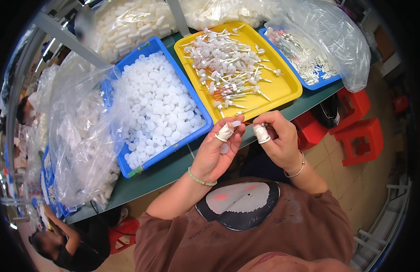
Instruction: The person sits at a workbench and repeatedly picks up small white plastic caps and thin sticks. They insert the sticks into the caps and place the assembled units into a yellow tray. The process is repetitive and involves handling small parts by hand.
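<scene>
My left hand [216,152] pinches a small white plastic disc [236,123] between thumb and fingers. A second white disc [224,148] rests against its palm. Facing it, my right hand [282,140] grips a thin red wire-like piece [248,123] that reaches to the disc; its far end is hidden by my fingers. Whether the piece has entered the disc I cannot tell. White tape wraps both thumbs. Just beyond my hands lie a yellow tray [278,88] of thin pieces fitted with white discs [228,59] and, left of it, a blue tray [176,148] full of loose discs [160,99].
At the far right another blue tray [323,83] holds thin white and red pieces under a clear plastic bag [350,50]. Large bags [78,145] crowd the left. Red stools [364,140] stand right of the green table [124,192]. A person [83,240] sits at lower left.
</scene>
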`<control>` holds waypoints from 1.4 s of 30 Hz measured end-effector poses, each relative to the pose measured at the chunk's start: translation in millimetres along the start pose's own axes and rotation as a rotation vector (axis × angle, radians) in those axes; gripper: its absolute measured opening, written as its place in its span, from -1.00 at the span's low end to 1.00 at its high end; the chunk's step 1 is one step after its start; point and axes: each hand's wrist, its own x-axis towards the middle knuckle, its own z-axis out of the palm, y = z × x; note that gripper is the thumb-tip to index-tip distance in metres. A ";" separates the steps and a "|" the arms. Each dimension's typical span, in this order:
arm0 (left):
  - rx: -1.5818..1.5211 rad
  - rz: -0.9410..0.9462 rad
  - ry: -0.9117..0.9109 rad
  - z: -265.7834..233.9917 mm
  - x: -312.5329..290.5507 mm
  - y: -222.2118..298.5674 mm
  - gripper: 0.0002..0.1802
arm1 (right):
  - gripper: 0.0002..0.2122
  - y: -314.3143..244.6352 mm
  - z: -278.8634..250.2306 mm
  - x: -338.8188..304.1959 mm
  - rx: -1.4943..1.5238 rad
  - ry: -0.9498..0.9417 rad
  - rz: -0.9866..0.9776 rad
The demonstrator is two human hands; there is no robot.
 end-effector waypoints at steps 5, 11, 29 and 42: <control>0.008 0.012 0.039 8.6 -0.1 0.8 -0.66 | -0.83 7.0 12.6 2.8 -0.011 0.141 -0.276; -0.025 0.003 0.082 -0.1 2.2 0.0 -0.64 | -0.83 5.2 18.5 8.9 -0.092 0.191 -0.339; 0.029 0.026 0.066 5.6 -0.9 -2.9 -0.75 | -0.79 1.3 15.5 6.3 -0.278 0.211 -0.388; 0.264 0.038 0.050 11.0 -3.1 -1.4 -0.45 | -0.79 -6.0 6.6 4.1 -0.349 0.143 -0.353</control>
